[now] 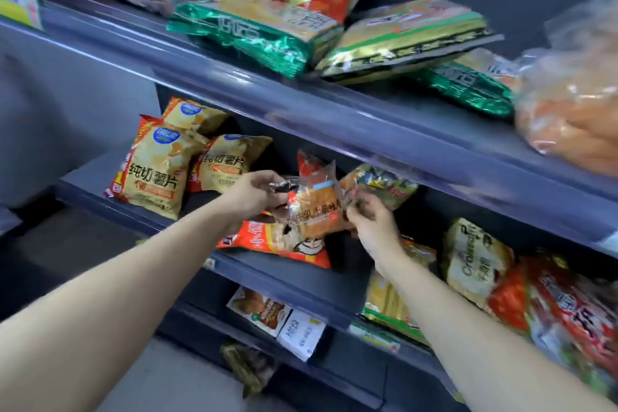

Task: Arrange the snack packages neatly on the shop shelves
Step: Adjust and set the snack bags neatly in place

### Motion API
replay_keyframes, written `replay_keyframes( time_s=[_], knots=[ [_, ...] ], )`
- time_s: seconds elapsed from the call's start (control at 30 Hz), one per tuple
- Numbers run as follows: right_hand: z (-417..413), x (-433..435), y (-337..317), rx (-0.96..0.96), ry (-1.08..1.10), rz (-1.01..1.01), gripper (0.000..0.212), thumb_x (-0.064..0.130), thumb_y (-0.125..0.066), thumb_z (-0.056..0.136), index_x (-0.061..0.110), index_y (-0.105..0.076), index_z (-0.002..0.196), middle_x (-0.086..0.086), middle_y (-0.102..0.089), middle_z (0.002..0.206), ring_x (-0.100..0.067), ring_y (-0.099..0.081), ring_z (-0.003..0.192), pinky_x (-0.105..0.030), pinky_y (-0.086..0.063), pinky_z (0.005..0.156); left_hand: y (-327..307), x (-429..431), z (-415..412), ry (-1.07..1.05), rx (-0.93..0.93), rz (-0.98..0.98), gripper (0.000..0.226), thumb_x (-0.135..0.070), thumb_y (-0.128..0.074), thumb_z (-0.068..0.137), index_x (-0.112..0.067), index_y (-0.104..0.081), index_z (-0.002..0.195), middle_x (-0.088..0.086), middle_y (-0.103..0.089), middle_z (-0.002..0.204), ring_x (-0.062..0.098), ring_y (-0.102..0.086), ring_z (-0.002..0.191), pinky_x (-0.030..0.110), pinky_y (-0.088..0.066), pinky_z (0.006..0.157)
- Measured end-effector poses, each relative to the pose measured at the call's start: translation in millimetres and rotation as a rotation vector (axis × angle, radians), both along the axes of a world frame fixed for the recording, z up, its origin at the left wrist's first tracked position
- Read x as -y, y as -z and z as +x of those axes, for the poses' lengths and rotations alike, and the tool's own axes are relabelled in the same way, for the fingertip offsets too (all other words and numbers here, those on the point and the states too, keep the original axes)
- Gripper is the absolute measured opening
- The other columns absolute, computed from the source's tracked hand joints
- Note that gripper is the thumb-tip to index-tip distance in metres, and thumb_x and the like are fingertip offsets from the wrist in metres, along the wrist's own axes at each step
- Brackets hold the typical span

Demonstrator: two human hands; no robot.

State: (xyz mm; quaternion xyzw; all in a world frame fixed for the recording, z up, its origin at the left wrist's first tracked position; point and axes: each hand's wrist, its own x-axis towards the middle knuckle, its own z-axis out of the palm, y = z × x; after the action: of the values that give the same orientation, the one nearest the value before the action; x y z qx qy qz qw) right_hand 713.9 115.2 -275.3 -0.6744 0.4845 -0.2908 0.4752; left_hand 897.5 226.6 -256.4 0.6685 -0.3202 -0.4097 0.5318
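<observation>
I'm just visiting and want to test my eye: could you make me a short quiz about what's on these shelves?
1. True or false: both hands hold the bread pack.
2. Which packs lie flat on the top shelf? A) green packs B) blue boxes C) glass jars
3. Fill in: the yellow chip bags stand to the ___ of the left hand.

Key: 1 true, the right hand grips its other end; 2 A; 3 left.
</observation>
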Motion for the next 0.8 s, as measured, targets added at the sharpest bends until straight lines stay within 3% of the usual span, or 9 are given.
replay_keyframes(
  time_s=[0.07,0.13,0.23,0.33,0.43,0.57,0.7,0.8],
  knots=[
    [-35,-5,-8,0.074,-0.089,0.19,0.009,0.012,-0.055,0.096,0.017,-0.061,0.098,-0.007,-0.063,0.1,-0.017,-0.061,0.084,-0.03,-0.056,0.064,-4,-1,-30,0.007,-0.029,-0.026,0.02,0.0,-0.06,0.091,-0.017,-0.056,0.081,0.005,-0.062,0.066,0.013,-0.065,0.051,0.034,-0.051,0.066],
    [-70,-11,-18,0.078,-0.138,0.186,0.012,0.006,-0.052,0.096,0.007,-0.061,0.105,-0.008,-0.062,0.093,-0.015,-0.059,0.074,-0.025,-0.053,0.055,-8,1,-62,-0.02,-0.064,-0.046,0.021,0.003,-0.059,0.091,-0.017,-0.057,0.085,0.006,-0.057,0.074,0.011,-0.063,0.05,0.03,-0.052,0.059],
    [-121,-16,-29,0.027,-0.121,0.108,0.017,-0.001,-0.05,0.096,0.004,-0.06,0.109,-0.01,-0.065,0.09,-0.019,-0.063,0.067,-0.028,-0.055,0.06,-11,9,-109,-0.042,-0.104,-0.064,0.026,0.007,-0.058,0.09,-0.012,-0.056,0.108,0.007,-0.057,0.078,0.01,-0.06,0.045,0.024,-0.05,0.049],
    [-168,-14,-36,-0.03,-0.027,0.047,0.017,-0.001,-0.052,0.095,0.011,-0.062,0.094,-0.011,-0.068,0.095,-0.024,-0.067,0.075,-0.044,-0.059,0.077,-14,21,-156,-0.083,-0.19,-0.061,0.041,0.005,-0.061,0.089,-0.012,-0.049,0.124,0.008,-0.058,0.078,0.01,-0.056,0.041,0.031,-0.05,0.054],
    [-211,-16,-45,0.001,0.082,0.037,0.022,-0.002,-0.049,0.096,0.014,-0.061,0.085,-0.01,-0.066,0.091,-0.021,-0.063,0.068,-0.038,-0.059,0.071,-19,34,-199,-0.051,-0.241,-0.054,0.044,0.003,-0.062,0.089,-0.014,-0.043,0.125,0.01,-0.06,0.075,0.012,-0.057,0.042,0.027,-0.048,0.046],
    [-271,-19,-54,0.026,0.259,-0.015,0.026,-0.003,-0.047,0.096,0.014,-0.062,0.083,-0.011,-0.066,0.089,-0.022,-0.063,0.07,-0.03,-0.059,0.064,-21,52,-245,0.09,-0.211,-0.018,0.046,-0.002,-0.068,0.086,-0.011,-0.048,0.126,0.01,-0.065,0.091,0.024,-0.062,0.071,0.035,-0.053,0.062],
    [-338,-21,-59,-0.01,0.416,-0.066,0.03,-0.001,-0.047,0.096,0.018,-0.063,0.08,-0.006,-0.067,0.087,-0.02,-0.065,0.067,-0.039,-0.06,0.07,-20,67,-303,0.221,-0.179,0.007,0.03,0.0,-0.065,0.088,-0.007,-0.055,0.116,0.011,-0.06,0.084,0.023,-0.056,0.066,0.026,-0.048,0.05],
    [-391,-25,-60,-0.008,0.518,-0.072,0.029,0.0,-0.047,0.097,0.018,-0.062,0.081,-0.008,-0.068,0.091,-0.019,-0.066,0.07,-0.033,-0.06,0.068,-17,80,-352,0.335,-0.129,0.049,0.022,-0.004,-0.066,0.088,-0.009,-0.061,0.108,0.009,-0.061,0.077,0.02,-0.056,0.064,0.023,-0.044,0.052]
  ],
)
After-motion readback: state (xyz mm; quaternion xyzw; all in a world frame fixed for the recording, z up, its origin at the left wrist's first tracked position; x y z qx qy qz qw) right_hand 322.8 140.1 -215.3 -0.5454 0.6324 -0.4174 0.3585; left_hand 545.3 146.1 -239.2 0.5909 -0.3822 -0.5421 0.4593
